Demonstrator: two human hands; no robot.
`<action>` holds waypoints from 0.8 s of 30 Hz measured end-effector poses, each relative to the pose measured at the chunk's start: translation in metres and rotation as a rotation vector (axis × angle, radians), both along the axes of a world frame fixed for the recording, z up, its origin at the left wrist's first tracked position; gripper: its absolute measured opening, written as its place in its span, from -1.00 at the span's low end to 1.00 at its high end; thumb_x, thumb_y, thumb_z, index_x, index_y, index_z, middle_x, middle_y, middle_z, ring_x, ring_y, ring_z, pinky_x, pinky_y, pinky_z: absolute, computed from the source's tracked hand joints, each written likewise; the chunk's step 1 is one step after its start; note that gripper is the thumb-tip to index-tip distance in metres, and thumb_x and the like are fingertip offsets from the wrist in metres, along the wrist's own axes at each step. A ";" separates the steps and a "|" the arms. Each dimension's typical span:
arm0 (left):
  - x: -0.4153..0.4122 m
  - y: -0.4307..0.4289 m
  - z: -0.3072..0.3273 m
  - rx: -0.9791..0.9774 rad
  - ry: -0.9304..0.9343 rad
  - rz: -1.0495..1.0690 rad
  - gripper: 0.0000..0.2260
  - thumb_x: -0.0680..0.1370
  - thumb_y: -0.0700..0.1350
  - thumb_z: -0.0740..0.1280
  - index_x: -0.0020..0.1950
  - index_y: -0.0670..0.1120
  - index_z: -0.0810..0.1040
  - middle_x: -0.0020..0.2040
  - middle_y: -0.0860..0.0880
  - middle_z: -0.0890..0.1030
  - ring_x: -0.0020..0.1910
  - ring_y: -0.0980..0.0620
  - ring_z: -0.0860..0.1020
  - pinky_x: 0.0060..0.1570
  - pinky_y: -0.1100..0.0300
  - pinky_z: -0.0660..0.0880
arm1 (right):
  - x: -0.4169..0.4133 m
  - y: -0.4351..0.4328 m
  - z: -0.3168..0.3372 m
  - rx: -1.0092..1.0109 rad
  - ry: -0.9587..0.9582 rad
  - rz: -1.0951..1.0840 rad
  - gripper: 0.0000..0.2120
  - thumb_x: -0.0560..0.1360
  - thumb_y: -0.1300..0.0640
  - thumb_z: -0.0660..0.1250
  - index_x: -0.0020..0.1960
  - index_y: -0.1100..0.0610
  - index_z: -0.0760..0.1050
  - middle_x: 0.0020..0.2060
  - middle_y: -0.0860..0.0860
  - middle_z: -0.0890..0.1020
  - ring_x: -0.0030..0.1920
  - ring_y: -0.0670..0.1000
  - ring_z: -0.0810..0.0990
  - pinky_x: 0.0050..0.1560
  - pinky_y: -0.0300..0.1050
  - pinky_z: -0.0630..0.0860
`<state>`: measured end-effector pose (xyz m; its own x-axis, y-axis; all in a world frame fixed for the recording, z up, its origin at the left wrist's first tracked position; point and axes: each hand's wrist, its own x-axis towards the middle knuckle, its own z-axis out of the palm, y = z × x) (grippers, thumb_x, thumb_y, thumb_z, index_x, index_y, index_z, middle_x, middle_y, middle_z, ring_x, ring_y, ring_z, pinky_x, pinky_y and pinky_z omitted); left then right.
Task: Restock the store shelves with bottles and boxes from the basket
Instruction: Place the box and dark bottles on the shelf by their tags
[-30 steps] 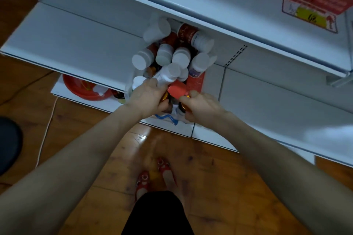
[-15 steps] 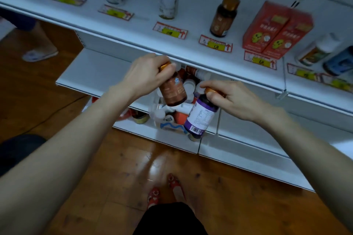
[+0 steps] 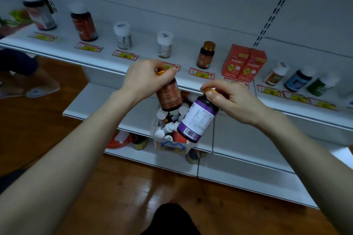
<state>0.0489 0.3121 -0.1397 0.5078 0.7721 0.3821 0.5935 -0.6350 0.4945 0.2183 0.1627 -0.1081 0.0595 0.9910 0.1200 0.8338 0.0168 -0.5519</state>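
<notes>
My left hand grips the gold cap of a brown bottle, which hangs upright in front of the upper shelf's edge. My right hand holds a dark bottle with a purple and white label by its gold cap; it tilts down to the left. Both bottles hang above the basket, which stands on the lower shelf and holds several white-capped bottles. The upper shelf carries a row of single bottles, among them a brown gold-capped bottle, and two red boxes.
Price tags line the upper shelf's front edge. Three more bottles stand at the right. A red bowl and tins sit on the bottom shelf beside the basket. Another person's foot in a slipper is at the left on the wooden floor.
Both hands have lifted out of the basket, each with a bottle, and risen to the upper shelf's edge. My view has tilted up, so the upper shelf's row of goods now shows.
</notes>
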 end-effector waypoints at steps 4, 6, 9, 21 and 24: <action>-0.011 -0.003 0.005 0.008 0.009 -0.004 -0.50 0.35 0.28 0.14 -0.24 -0.16 0.52 -0.27 -0.14 0.56 -0.17 -0.17 0.50 -0.30 0.11 0.30 | -0.009 -0.003 0.004 0.010 -0.044 0.040 -0.57 0.43 -0.06 0.09 0.22 0.03 0.48 -0.05 -0.17 0.54 -0.10 -0.12 0.50 -0.15 -0.43 0.36; -0.015 -0.004 0.006 -0.004 0.000 -0.009 -0.53 0.35 0.27 0.15 -0.27 -0.15 0.50 -0.30 -0.11 0.53 -0.18 -0.16 0.50 -0.31 0.12 0.27 | -0.012 -0.004 0.005 0.004 -0.034 0.064 -0.57 0.43 -0.03 0.10 0.26 -0.02 0.45 -0.03 -0.25 0.50 -0.08 -0.24 0.48 -0.16 -0.50 0.34; -0.020 -0.007 0.006 0.009 -0.028 -0.017 -0.47 0.31 0.33 0.11 -0.29 -0.14 0.49 -0.33 -0.08 0.51 -0.24 -0.13 0.47 -0.33 0.14 0.24 | -0.013 -0.008 0.010 -0.012 0.092 0.091 -0.68 0.43 0.02 0.14 0.14 -0.21 0.41 -0.13 -0.31 0.50 -0.22 -0.30 0.50 -0.26 -0.47 0.38; 0.017 -0.037 -0.007 -0.024 0.016 -0.125 -0.50 0.32 0.29 0.17 -0.28 -0.17 0.50 -0.33 -0.08 0.51 -0.26 -0.12 0.47 -0.35 0.14 0.26 | 0.015 -0.066 0.028 0.070 0.075 -0.024 -0.75 0.35 0.18 0.31 -0.10 -0.15 0.43 -0.18 -0.23 0.47 -0.21 -0.32 0.47 -0.27 -0.47 0.36; 0.045 -0.057 -0.012 -0.022 0.069 -0.193 -0.60 0.42 0.19 0.32 -0.24 -0.17 0.51 -0.30 -0.06 0.51 -0.26 -0.09 0.46 -0.40 0.15 0.23 | 0.032 -0.094 0.024 0.095 -0.028 -0.097 -0.88 0.36 -0.06 0.30 -0.17 -0.19 0.36 -0.19 -0.21 0.44 -0.16 -0.27 0.43 -0.18 -0.45 0.33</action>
